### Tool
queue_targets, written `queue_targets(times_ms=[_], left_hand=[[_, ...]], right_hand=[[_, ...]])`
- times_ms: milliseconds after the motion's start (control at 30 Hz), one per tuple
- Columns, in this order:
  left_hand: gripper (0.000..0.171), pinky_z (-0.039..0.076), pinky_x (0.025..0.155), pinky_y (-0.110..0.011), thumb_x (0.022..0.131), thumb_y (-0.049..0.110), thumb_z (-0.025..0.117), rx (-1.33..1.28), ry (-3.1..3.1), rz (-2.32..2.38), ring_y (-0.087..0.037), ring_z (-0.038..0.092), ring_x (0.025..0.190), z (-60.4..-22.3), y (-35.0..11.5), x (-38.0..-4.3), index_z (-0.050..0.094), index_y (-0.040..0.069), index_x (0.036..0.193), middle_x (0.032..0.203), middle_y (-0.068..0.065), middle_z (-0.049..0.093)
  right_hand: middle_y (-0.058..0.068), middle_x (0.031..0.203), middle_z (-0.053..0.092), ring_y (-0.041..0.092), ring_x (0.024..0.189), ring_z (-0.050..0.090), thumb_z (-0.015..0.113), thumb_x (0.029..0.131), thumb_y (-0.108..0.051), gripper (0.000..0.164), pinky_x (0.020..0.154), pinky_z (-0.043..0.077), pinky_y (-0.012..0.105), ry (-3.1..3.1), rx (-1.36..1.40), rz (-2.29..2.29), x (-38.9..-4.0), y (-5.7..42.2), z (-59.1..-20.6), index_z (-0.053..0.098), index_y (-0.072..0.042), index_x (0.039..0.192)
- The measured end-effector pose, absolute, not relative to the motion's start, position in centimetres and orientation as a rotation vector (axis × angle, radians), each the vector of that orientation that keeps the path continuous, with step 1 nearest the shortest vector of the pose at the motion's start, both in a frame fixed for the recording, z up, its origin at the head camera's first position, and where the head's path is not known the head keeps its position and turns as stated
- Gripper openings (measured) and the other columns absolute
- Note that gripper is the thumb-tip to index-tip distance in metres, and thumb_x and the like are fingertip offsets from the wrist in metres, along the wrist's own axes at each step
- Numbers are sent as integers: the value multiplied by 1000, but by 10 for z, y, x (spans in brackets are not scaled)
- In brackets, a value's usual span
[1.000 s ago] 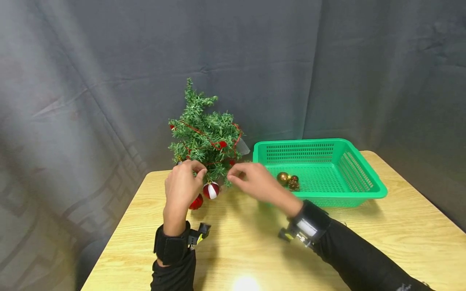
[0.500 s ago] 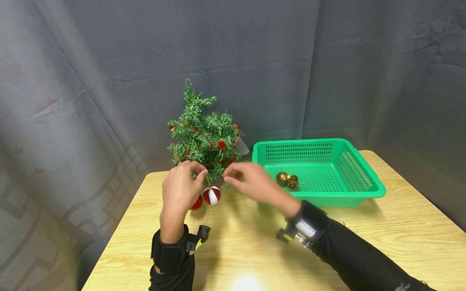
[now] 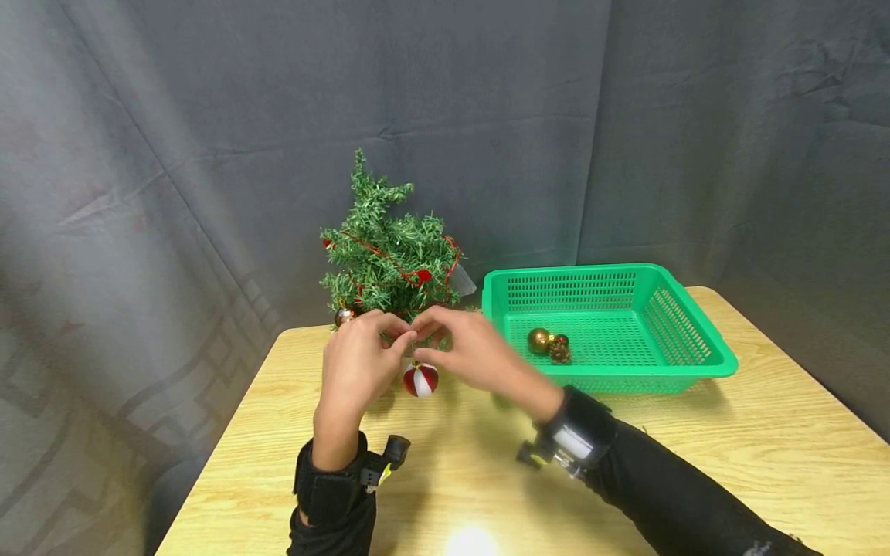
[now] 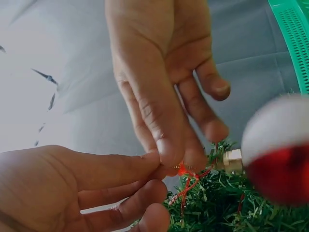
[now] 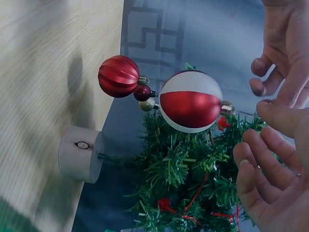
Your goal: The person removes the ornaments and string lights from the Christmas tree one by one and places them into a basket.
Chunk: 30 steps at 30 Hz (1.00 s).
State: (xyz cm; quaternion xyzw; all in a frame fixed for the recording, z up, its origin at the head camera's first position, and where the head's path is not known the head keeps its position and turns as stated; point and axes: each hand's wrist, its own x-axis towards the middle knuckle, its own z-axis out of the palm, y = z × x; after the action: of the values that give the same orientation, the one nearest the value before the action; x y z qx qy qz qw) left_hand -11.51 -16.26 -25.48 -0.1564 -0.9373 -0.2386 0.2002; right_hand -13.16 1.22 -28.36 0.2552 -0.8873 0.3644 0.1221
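Observation:
A red-and-white Christmas bauble [image 3: 420,379] hangs by a thin hanging loop below my two hands, in front of the small Christmas tree [image 3: 389,262]. My left hand [image 3: 361,359] pinches the loop between thumb and finger. Fingertip to fingertip with it, my right hand [image 3: 469,347] pinches at the same loop, though the exact grip is partly hidden. In the left wrist view the bauble [image 4: 277,152] is close and blurred, its gold cap towards the fingers. The right wrist view shows the bauble [image 5: 190,101] apart from both hands, beside the green branches [image 5: 169,169].
To the right stands a green plastic basket [image 3: 612,374] holding a gold bauble [image 3: 538,340] and a pinecone [image 3: 559,353]. A ribbed red bauble [image 5: 119,76] hangs low on the tree, above its wooden base [image 5: 79,154]. A grey curtain [image 3: 487,139] backs the table [image 3: 445,463].
My left hand has shifted right with the bauble. My right hand has come left, so the fingertips now meet above the bauble. The basket has stayed in place.

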Motion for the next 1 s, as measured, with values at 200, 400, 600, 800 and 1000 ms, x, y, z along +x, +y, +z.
queue_targets(times_ms=[200, 400, 600, 800, 1000], left_hand=[[8, 40, 56, -29, 86, 26, 78, -443, -2626, -656, -13, 55, 60, -255, -160, -115, 80, 18, 89, 92, 2, 74], [9, 38, 54, -27, 86, 27, 78, -452, -2627, -641, -11, 52, 56, -255, -160, -115, 80, 18, 88, 93, 1, 75], [11, 41, 55, -29, 86, 29, 79, -449, -2617, -633, -13, 57, 60, -255, -160, -114, 80, 19, 88, 89, 2, 74], [19, 42, 56, -29, 91, 34, 73, -428, -2606, -666, -15, 57, 62, -255, -162, -114, 80, 17, 92, 87, -1, 73], [22, 33, 51, -30, 97, 31, 65, -335, -2607, -725, -18, 47, 53, -253, -173, -119, 78, 14, 99, 83, -6, 73]], right_hand=[[-8, 97, 75, 6, 86, 68, 76, 88, -24, 24, 95, 50, 40, -2553, 718, 1082, -130, 8, -283, 68, -22, 111], [-8, 96, 77, 10, 89, 71, 76, 88, -22, 22, 113, 34, 55, -2547, 679, 1090, -130, 8, -284, 69, -24, 109], [-6, 96, 77, 8, 76, 68, 76, 88, -18, 20, 86, 52, 38, -2536, 680, 1133, -129, 9, -284, 70, -22, 107], [-4, 93, 76, 5, 74, 66, 74, 89, -19, 12, 59, 50, 20, -2502, 697, 1158, -130, 12, -284, 72, -19, 101], [-6, 91, 75, 6, 78, 67, 74, 90, -19, 8, 66, 53, 20, -2510, 684, 1160, -131, 16, -284, 72, -19, 97]])
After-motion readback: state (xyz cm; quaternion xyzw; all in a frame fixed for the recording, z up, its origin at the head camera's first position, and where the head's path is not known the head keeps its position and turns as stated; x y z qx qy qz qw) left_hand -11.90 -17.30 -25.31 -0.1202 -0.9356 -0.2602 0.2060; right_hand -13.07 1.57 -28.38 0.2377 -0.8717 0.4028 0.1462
